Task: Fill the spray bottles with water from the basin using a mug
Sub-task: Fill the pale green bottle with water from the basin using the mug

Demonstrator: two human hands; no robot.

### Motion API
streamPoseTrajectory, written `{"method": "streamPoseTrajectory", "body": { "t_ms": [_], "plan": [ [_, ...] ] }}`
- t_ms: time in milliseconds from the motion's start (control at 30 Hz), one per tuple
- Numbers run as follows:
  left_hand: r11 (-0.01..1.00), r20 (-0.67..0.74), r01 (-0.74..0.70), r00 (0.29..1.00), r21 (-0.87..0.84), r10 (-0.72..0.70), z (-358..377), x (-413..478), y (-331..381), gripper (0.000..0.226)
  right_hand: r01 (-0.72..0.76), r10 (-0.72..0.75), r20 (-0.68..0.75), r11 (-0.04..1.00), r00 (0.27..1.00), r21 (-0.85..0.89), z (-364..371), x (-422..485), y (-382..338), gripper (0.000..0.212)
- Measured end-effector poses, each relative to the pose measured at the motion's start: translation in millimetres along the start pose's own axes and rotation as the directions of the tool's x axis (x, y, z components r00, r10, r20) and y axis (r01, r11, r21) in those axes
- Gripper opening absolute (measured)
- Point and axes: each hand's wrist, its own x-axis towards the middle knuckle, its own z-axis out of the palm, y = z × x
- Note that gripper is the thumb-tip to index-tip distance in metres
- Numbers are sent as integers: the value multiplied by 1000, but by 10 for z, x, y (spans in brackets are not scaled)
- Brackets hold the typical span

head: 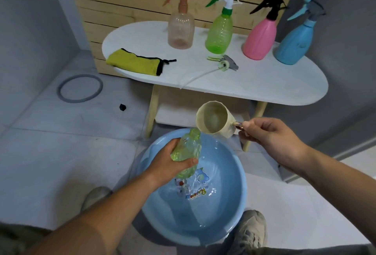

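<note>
Far left on the floor lies a grey ring (pixel 79 88). Moving right, a yellow cloth (pixel 136 62) sits folded on the left end of the white table (pixel 264 87).

Along the table's far edge stand four capped sprayers: a peach bottle (pixel 180 30), then a green bottle (pixel 219 32), a pink bottle (pixel 261 38) and, far right, a blue bottle (pixel 295 45). All are upright and apart from each other. Just in front of the green one, a loose sprayer head (pixel 224 63) lies on its side, its tube trailing left to the near edge.

Down to the action, near and centre. The left hand (pixel 168 167) is wrapped round the body of the held bottle (pixel 188 148), a clear green one with no cap, fingers and thumb clamped on it. It is tilted, neck pointing far and right, and sits over the blue basin (pixel 234 220), which has water in it.

The cream mug (pixel 213 121) is tipped hard to the left, its lower lip right at the bottle's open neck. I cannot make out a stream. The right hand (pixel 272 138) pinches the mug's handle between thumb and curled fingers.

At the basin's near right, a beige shoe (pixel 252 230) touches the rim.
</note>
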Motion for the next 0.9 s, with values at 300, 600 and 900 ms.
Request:
{"method": "streamPoseTrajectory", "body": {
  "t_ms": [300, 600, 900],
  "plan": [
    [1000, 8, -7, 1000, 10, 7, 6, 29, -61, 59, 43, -49, -37, 987, 998, -157, -18, 7, 21, 29],
    [1000, 5, -9, 1000, -2, 9, -43, 46, -141, 63, 86, -94, -28, 975, 995, -205, 3, 23, 5, 21],
    [1000, 7, -4, 1000, 6, 4, -47, 70, -182, 57, 136, -145, -22, 964, 989, -230, 39, 20, -35, 20]
  ]
}}
